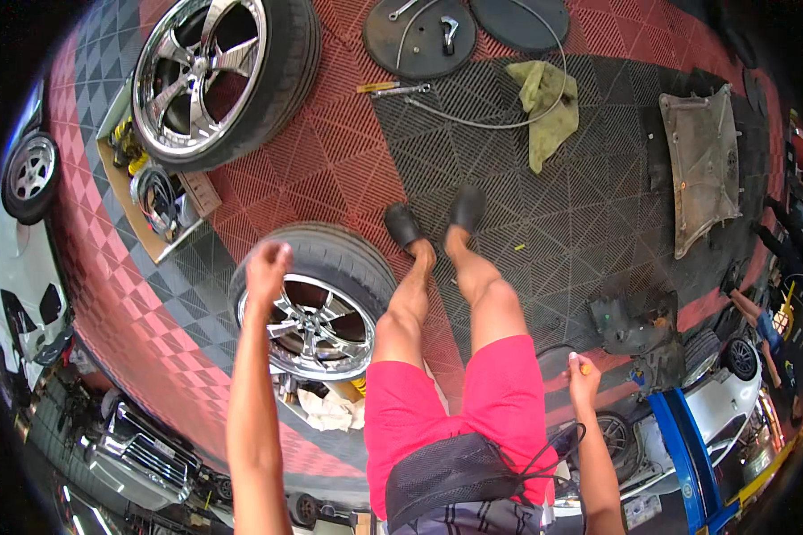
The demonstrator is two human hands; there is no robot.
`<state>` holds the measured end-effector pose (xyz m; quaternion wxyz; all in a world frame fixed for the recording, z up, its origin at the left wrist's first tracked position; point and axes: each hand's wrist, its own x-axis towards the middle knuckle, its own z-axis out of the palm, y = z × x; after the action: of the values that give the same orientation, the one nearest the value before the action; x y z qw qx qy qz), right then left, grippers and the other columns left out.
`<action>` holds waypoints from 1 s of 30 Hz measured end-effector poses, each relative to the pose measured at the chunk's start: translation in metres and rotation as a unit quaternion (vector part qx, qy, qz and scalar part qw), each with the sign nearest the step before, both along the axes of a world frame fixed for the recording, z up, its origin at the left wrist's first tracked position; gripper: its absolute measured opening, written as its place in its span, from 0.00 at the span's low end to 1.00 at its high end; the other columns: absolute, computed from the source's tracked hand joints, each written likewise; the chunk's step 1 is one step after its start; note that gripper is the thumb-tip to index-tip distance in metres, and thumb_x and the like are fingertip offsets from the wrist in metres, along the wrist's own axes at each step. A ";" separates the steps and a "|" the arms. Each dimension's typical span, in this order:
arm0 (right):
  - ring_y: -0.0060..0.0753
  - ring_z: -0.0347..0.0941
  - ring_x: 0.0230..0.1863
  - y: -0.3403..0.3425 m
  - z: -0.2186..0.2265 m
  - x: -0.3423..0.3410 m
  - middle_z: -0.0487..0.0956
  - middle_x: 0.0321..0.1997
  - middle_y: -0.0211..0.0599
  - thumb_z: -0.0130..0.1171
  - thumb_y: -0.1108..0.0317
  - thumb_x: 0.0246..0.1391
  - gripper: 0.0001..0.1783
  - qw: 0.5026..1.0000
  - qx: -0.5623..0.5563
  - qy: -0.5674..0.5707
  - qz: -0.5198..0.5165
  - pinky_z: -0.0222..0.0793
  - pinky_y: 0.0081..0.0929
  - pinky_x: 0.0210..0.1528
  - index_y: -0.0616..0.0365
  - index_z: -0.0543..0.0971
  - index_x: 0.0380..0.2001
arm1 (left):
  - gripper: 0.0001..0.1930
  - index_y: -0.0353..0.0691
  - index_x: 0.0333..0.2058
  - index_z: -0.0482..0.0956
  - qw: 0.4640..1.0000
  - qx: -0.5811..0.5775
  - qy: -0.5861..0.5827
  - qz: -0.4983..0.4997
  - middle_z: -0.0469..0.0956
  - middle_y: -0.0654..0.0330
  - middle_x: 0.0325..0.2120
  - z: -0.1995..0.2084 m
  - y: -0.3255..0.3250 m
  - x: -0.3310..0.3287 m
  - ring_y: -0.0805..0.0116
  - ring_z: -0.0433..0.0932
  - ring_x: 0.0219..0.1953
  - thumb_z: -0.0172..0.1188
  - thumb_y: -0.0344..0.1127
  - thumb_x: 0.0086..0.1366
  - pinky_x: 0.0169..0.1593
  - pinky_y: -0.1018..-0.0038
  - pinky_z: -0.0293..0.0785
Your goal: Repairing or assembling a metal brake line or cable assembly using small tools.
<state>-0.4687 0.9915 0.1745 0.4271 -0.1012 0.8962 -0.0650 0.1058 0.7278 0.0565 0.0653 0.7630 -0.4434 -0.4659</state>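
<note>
My left hand (268, 273) is raised in front of a chrome wheel with a black tire (370, 259), which lies low on my left. Its fingers are loosely curled, slightly blurred, and I see nothing in them. Out to my right, my right hand (583, 383) is closed around a small thing with a yellow-orange end (586, 368). The fingers hide the rest of that thing. A second chrome wheel (192, 82) with its tire leans over an open cardboard box (143, 218) holding yellow parts and dark cables.
Ahead on the tiled floor lie two round black pads (419, 40) with tools, a grey cable (477, 125), and an olive cloth (549, 111). A dirty panel (700, 169) lies at right. Behind it are a blue lift post (687, 464), a white car (727, 397) and another person (765, 328).
</note>
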 end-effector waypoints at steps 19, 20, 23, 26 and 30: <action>0.27 0.77 0.37 -0.643 -0.257 0.109 0.80 0.33 0.40 0.55 0.70 0.57 0.11 0.820 -0.539 -0.170 0.096 0.71 0.21 0.43 0.68 0.77 0.38 | 0.11 0.36 0.34 0.78 0.905 -0.251 0.220 -0.263 0.80 0.55 0.27 -0.178 -0.401 -0.270 0.69 0.79 0.27 0.66 0.34 0.54 0.33 0.75 0.74; 0.29 0.77 0.36 -0.657 -0.269 0.114 0.80 0.31 0.41 0.55 0.70 0.56 0.11 0.791 -0.580 -0.177 0.086 0.71 0.22 0.41 0.68 0.77 0.37 | 0.10 0.37 0.33 0.78 0.884 -0.300 0.217 -0.286 0.80 0.56 0.26 -0.185 -0.415 -0.272 0.69 0.80 0.27 0.67 0.33 0.53 0.32 0.75 0.75; 0.29 0.77 0.33 -0.684 -0.309 0.110 0.80 0.30 0.41 0.56 0.71 0.56 0.10 0.748 -0.626 -0.217 0.045 0.72 0.23 0.39 0.67 0.77 0.37 | 0.10 0.38 0.32 0.78 0.860 -0.359 0.220 -0.289 0.79 0.57 0.26 -0.210 -0.448 -0.274 0.69 0.80 0.27 0.68 0.31 0.51 0.31 0.75 0.75; 0.28 0.77 0.30 -0.693 -0.348 0.109 0.79 0.30 0.40 0.58 0.72 0.54 0.09 0.709 -0.665 -0.229 0.057 0.72 0.24 0.36 0.67 0.77 0.36 | 0.11 0.37 0.29 0.75 0.828 -0.429 0.217 -0.288 0.77 0.58 0.25 -0.238 -0.474 -0.272 0.67 0.79 0.24 0.69 0.27 0.48 0.27 0.75 0.75; 0.26 0.76 0.29 -0.662 -0.339 0.106 0.79 0.30 0.42 0.58 0.80 0.50 0.09 0.722 -0.653 -0.169 0.153 0.72 0.20 0.33 0.68 0.76 0.37 | 0.13 0.37 0.30 0.80 0.796 -0.443 0.276 -0.307 0.80 0.58 0.27 -0.201 -0.462 -0.281 0.70 0.80 0.28 0.72 0.27 0.44 0.32 0.77 0.75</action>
<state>-0.3629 0.3292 -0.1642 0.4038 -0.4782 0.5168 -0.5840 -0.1750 0.2660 -0.1446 0.3691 0.3142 -0.7751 -0.4053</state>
